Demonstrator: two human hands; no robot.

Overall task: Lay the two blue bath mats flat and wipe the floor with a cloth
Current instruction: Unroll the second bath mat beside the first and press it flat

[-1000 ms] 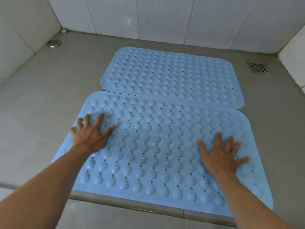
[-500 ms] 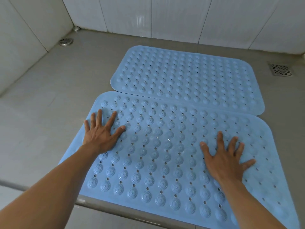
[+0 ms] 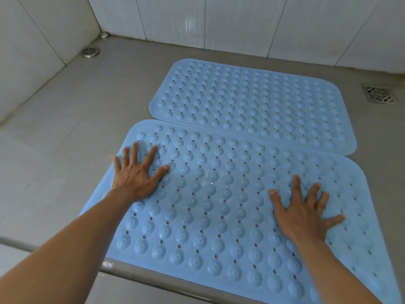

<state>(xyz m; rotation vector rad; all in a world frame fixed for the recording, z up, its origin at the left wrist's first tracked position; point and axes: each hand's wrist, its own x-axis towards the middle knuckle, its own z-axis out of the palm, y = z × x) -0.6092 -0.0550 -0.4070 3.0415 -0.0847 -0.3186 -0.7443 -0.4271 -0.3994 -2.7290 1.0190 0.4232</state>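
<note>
Two light blue bath mats with raised bumps and drain holes lie flat on the grey tiled floor (image 3: 65, 132). The far mat (image 3: 252, 102) sits close to the back wall. The near mat (image 3: 219, 198) lies in front of it, its far edge slightly overlapping the far mat, its near edge over a metal sill. My left hand (image 3: 138, 172) presses palm down with spread fingers on the near mat's left part. My right hand (image 3: 304, 213) presses flat with spread fingers on its right part. No cloth is in view.
White tiled walls enclose the floor on the left (image 3: 32, 51) and at the back (image 3: 241, 23). A round drain (image 3: 89, 52) sits in the far left corner, a square drain grate (image 3: 378, 94) at the far right. A metal sill (image 3: 140, 270) runs along the near edge.
The view has shifted left, so the mats sit further right in the frame. Both hands stay flat on the near mat, the left one having slid a little toward its far left corner.
</note>
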